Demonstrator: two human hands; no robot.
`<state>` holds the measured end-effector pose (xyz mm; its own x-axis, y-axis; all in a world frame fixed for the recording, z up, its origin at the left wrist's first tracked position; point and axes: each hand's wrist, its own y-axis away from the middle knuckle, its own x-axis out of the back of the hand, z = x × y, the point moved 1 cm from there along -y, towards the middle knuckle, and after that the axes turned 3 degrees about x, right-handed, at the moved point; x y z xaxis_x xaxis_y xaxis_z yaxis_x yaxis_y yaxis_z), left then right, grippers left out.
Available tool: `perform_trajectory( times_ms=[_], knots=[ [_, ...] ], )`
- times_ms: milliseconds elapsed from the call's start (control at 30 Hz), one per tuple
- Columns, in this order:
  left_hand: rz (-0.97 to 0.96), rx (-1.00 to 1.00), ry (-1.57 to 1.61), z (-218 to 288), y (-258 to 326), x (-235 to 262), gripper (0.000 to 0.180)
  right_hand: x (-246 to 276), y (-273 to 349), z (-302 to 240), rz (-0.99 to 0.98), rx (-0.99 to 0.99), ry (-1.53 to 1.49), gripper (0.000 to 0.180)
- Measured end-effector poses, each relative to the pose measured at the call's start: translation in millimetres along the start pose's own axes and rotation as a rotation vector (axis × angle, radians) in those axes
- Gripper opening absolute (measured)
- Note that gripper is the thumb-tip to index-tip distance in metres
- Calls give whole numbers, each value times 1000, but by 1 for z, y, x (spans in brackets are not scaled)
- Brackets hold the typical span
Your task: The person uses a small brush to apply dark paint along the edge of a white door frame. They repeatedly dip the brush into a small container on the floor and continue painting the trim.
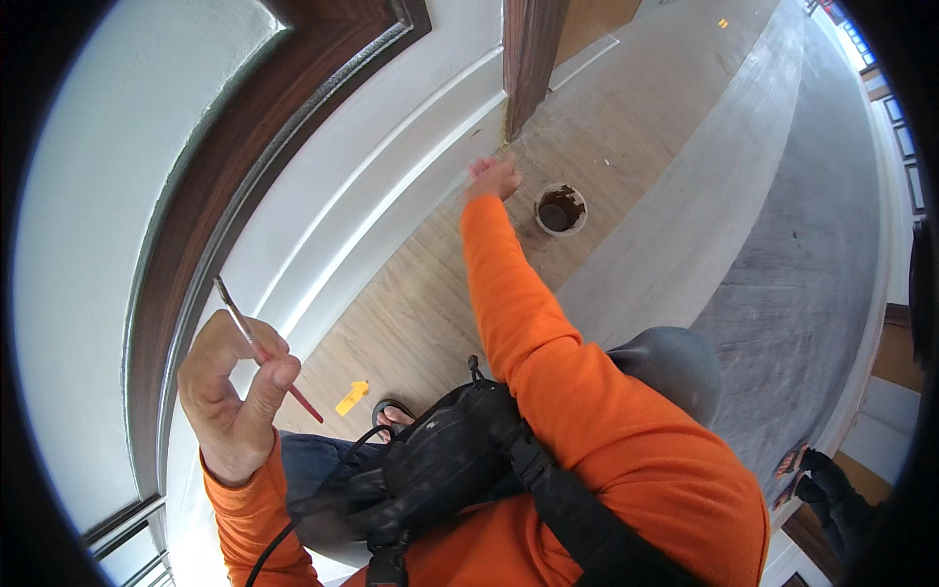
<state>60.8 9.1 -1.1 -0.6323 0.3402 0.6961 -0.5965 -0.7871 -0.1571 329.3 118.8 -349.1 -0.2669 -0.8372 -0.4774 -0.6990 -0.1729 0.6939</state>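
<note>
My left hand (pixel 240 391) is raised beside the panelled wall and pinches a thin paintbrush (pixel 307 404) with a red handle. The brush's metal ferrule and dark bristles point up and to the left. My right arm stretches forward, and my right hand (pixel 499 180) is closed low at the foot of the dark brown door frame (pixel 530 68), by the white baseboard (pixel 445 161). Something pinkish and blurred shows at its fingers, too small to name. Just right of that hand, a round tub (pixel 561 230) with brown paint inside and smears around its rim stands on the floor.
Dark wood moulding (pixel 181 235) curves along the white wall at left. A yellow arrow marker (pixel 352 397) lies on the wood-look floor near my sandalled foot (pixel 396 415). A black bag (pixel 440 450) hangs at my front. Someone's dark-clothed limbs (pixel 836 499) show at far right.
</note>
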Motion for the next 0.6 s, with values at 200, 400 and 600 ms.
perform_trajectory(
  times_ms=[200,400,600],
  knots=[
    [14,-31,21,-1,2,1,20,25,16,27,1,-333,293,30],
    [0,-28,-41,3,0,3,12,37,50,19,-123,-126,449,31],
    [-53,53,49,-6,-21,-17,11,61,79,28,-692,641,1157,23]
  ],
)
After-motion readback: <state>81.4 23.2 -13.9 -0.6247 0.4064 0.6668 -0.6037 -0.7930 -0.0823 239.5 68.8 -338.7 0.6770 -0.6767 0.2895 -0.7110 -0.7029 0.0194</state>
